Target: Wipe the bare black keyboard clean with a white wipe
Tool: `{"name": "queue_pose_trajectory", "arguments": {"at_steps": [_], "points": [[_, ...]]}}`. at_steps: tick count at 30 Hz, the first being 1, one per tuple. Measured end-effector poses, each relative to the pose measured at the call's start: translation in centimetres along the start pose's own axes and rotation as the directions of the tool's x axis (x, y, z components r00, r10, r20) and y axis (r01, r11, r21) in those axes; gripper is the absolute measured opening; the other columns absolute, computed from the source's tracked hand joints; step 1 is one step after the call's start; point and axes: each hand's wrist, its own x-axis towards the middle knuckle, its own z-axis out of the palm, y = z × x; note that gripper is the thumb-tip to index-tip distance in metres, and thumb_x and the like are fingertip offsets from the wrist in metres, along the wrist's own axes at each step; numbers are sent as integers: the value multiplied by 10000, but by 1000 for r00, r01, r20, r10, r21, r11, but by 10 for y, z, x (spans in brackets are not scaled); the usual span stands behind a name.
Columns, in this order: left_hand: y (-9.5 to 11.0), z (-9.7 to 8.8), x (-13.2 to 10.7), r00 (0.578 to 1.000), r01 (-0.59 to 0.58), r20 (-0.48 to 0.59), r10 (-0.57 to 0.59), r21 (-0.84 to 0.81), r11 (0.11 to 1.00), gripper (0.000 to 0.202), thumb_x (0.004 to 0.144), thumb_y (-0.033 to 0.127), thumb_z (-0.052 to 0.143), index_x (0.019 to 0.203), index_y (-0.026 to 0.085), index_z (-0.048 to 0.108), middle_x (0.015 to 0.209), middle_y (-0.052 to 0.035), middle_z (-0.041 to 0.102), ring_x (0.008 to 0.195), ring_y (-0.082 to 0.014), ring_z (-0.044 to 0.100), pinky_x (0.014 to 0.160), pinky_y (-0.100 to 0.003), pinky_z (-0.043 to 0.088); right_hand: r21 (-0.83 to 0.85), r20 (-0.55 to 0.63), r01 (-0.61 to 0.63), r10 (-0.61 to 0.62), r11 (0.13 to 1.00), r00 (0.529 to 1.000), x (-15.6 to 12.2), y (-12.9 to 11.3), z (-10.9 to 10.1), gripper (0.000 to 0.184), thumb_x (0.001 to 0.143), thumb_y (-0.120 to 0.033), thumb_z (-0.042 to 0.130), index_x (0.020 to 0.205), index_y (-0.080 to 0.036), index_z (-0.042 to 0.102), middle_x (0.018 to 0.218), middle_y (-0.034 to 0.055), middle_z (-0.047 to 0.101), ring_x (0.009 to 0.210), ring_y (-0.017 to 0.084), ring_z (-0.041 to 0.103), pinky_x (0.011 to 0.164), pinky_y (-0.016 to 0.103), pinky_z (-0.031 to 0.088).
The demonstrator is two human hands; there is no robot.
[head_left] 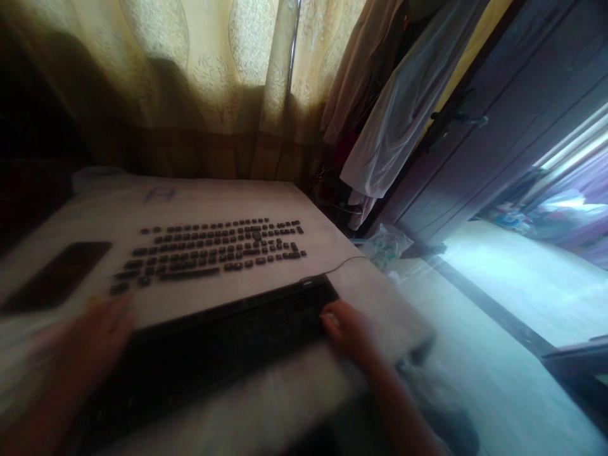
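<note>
Black keyboard frame is lying crosswise; left hand and right hand are touching its opposite ends, grip too blurred to tell.

The black keyboard frame looks like matt, dusty plastic, the loose keycaps just behind it are matt dark plastic on a pale, smooth, cloth-like table cover, the phone to its left is smooth and faintly glossy, and the curtain well behind it is thin patterned cloth.
</note>
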Motion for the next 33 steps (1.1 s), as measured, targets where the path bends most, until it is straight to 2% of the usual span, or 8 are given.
{"name": "queue_pose_trajectory", "arguments": {"at_steps": [6, 11, 14, 18, 20, 23, 27, 33], "points": [[-1, 2, -2, 994, 48, 103, -43, -49, 998, 838, 916, 515, 32, 1332, 45, 586, 1328, -193, 672, 1206, -345, 647, 1076, -498, 486, 28, -21, 21, -21, 999, 1000, -4, 1, -2, 172, 873, -187, 519, 845, -221, 685, 822, 46, 714, 743, 206, 682, 674, 297, 477], [2, 3, -4, 988, 142, 89, -128, -165, 976, 870, 886, 585, 69, 1308, 32, 592, 1354, -227, 640, 1297, -407, 566, 1121, -590, 420, 165, -193, 93, -60, 982, 979, -7, -7, -7, 144, 899, -205, 532, 839, -218, 662, 769, 31, 690, 680, 177, 670, 633, 268, 497], [0, 3, -6, 986, 155, 90, -140, -179, 972, 838, 879, 596, 106, 1311, 68, 594, 1353, -204, 645, 1270, -391, 585, 1131, -597, 409, 242, -226, 161, -106, 957, 968, -5, -18, -7, 135, 901, -175, 552, 828, -218, 657, 752, 18, 675, 657, 158, 657, 611, 247, 504], [0, -1, -8, 984, 161, 101, -145, -176, 971, 801, 879, 583, 144, 1343, 89, 572, 1332, -192, 658, 1261, -386, 589, 1133, -594, 407, 278, -206, 255, -202, 926, 957, -1, -29, -3, 144, 886, -143, 566, 802, -214, 658, 709, 5, 661, 614, 141, 637, 572, 239, 492], [3, -7, -9, 978, 175, 142, -152, -167, 970, 778, 887, 578, 166, 1361, 105, 561, 1342, -184, 656, 1244, -382, 600, 1130, -590, 412, 280, -178, 272, -229, 921, 957, 0, -31, -2, 157, 883, -137, 559, 786, -213, 657, 692, 5, 656, 597, 139, 628, 554, 243, 482], [7, -13, -9, 964, 214, 195, -182, -155, 964, 807, 893, 581, 148, 1366, 69, 554, 1378, -217, 624, 1272, -398, 580, 1138, -590, 401, 266, -138, 270, -241, 925, 961, 1, -31, -1, 177, 884, -140, 546, 767, -213, 657, 679, 9, 649, 593, 141, 621, 545, 250, 474], [8, -13, -9, 970, 213, 158, -187, -168, 962, 772, 890, 592, 168, 1381, 134, 549, 1356, -174, 645, 1260, -399, 584, 1145, -603, 390, 226, -86, 265, -252, 937, 964, 2, -30, -3, 199, 876, -129, 518, 756, -202, 659, 682, 19, 640, 601, 145, 614, 545, 253, 464], [8, -9, -8, 962, 239, 174, -210, -170, 956, 821, 892, 601, 145, 1364, 67, 553, 1392, -225, 600, 1316, -418, 537, 1163, -590, 372, 139, 19, 241, -246, 960, 969, 1, -29, -3, 221, 885, -133, 486, 785, -197, 672, 722, 36, 654, 647, 160, 624, 592, 262, 471]]}}
